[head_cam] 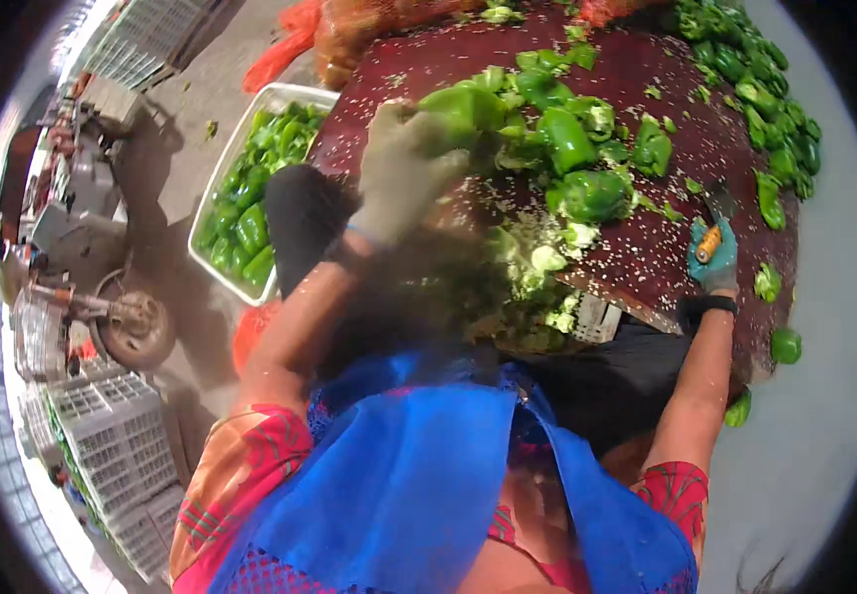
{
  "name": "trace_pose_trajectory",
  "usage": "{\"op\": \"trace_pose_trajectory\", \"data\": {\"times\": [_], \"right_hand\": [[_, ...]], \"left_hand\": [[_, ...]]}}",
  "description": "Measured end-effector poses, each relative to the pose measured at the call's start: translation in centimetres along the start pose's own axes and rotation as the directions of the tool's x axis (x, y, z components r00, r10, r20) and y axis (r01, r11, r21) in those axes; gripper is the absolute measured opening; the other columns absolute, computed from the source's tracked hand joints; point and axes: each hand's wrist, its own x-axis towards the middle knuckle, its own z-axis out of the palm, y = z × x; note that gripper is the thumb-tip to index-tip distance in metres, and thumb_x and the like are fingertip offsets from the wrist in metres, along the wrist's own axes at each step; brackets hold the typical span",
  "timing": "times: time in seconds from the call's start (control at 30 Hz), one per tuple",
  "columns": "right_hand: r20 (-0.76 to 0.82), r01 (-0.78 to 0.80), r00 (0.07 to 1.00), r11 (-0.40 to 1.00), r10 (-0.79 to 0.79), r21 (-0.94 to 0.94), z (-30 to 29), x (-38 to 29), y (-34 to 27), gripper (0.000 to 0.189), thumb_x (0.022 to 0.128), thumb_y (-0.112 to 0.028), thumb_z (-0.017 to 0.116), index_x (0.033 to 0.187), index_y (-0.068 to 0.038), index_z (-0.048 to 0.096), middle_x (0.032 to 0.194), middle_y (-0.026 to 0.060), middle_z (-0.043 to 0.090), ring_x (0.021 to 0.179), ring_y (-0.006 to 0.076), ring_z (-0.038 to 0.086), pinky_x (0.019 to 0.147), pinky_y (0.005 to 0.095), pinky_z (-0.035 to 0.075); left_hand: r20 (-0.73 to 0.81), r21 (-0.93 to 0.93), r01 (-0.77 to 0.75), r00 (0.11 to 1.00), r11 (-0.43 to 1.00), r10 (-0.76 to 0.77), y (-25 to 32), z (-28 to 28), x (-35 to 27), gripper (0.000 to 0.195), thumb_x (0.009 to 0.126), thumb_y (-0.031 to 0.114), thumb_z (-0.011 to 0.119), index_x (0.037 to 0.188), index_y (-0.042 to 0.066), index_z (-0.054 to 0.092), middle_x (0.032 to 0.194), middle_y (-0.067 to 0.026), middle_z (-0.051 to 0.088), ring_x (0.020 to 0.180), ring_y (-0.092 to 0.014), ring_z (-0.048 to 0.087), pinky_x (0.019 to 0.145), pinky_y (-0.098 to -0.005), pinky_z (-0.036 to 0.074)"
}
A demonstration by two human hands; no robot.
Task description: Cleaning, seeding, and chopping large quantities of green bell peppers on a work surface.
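My left hand (402, 174), in a pale work glove, is blurred above the left part of the dark red tabletop (399, 67). Its fingers and thumb close around the near side of a light green bell pepper piece (465, 111). My right hand (714, 256) wears a teal-coated glove and rests low over the table's right side. In its grip is a knife with an orange-brown handle (708, 245); the dark blade (719, 202) points away from me. Between the hands lie cut green peppers (566, 141), a larger pepper (593, 197) and pale cores (547, 258).
Left of the table stands a white crate (209, 211) of green peppers. A heap of peppers (759, 82) lines the far right edge. Orange mesh sacks (369, 33) lie beyond the table. Stacked plastic crates (117, 445) and a wheeled vehicle (135, 319) stand farther left. Seeds litter the tabletop.
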Motion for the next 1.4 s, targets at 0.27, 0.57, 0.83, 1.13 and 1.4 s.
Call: {"op": "trace_pose_trajectory", "data": {"times": [0.27, 0.57, 0.83, 1.13, 1.4], "right_hand": [[-0.135, 0.034, 0.989, 0.990, -0.052, -0.137, 0.0, 3.6, 2.0, 0.038, 0.095, -0.041, 0.059, 0.112, -0.007, 0.060, 0.108, 0.0120, 0.067, 0.089, 0.0243, 0.069, 0.059, 0.0326, 0.057], [-0.058, -0.174, 0.568, -0.051, -0.821, -0.983, 9.9, -2.9, 2.1, 0.061, 0.093, -0.043, 0.059, 0.134, 0.002, 0.051, 0.125, 0.0208, 0.061, 0.111, 0.0361, 0.061, 0.099, 0.0430, 0.046], [0.730, 0.766, 0.474, -0.179, -0.492, -0.617, 32.1, -13.5, 13.5, 0.065, 0.093, -0.036, 0.065, 0.143, -0.002, 0.043, 0.135, 0.0254, 0.054, 0.124, 0.0376, 0.054, 0.102, 0.0426, 0.044], [0.735, 0.724, 0.678, -0.174, 0.007, -0.667, 36.3, -8.6, 15.1, 0.068, 0.086, -0.051, 0.065, 0.140, -0.013, 0.051, 0.113, 0.0219, 0.068, 0.104, 0.0363, 0.066, 0.091, 0.0416, 0.051], [0.538, 0.283, 0.815, 0.663, 0.214, -0.693, 35.3, -6.2, 14.6, 0.055, 0.092, -0.033, 0.068, 0.139, -0.008, 0.054, 0.117, 0.0041, 0.068, 0.095, 0.0148, 0.069, 0.072, 0.0257, 0.056]], "left_hand": [[0.037, 0.179, -0.307, 0.952, 0.935, 0.305, -3.3, 1.7, -0.4, 0.036, 0.064, 0.017, 0.080, 0.096, 0.013, 0.064, 0.124, -0.0153, 0.054, 0.110, -0.038, 0.052, 0.090, -0.0460, 0.048], [0.079, -0.128, -0.079, 0.993, 0.989, 0.090, -4.5, 1.5, -0.5, 0.040, 0.070, 0.012, 0.079, 0.107, 0.008, 0.064, 0.138, -0.0190, 0.047, 0.116, -0.039, 0.056, 0.093, -0.0437, 0.052], [0.141, -0.224, -0.070, 0.985, 0.972, 0.103, -5.0, 1.9, -0.6, 0.042, 0.071, 0.010, 0.079, 0.110, 0.008, 0.064, 0.136, -0.0182, 0.048, 0.116, -0.035, 0.058, 0.092, -0.0394, 0.054], [0.214, -0.214, -0.117, 0.963, 0.970, 0.163, -6.3, 1.1, -1.3, 0.040, 0.072, 0.011, 0.079, 0.109, 0.009, 0.065, 0.134, -0.0175, 0.051, 0.116, -0.035, 0.059, 0.092, -0.0400, 0.053], [0.193, -0.356, -0.006, 0.978, 0.935, 0.080, -7.9, -0.4, -1.4, 0.033, 0.076, 0.011, 0.075, 0.108, 0.009, 0.067, 0.131, -0.0150, 0.054, 0.116, -0.031, 0.058, 0.095, -0.0375, 0.051]]}}
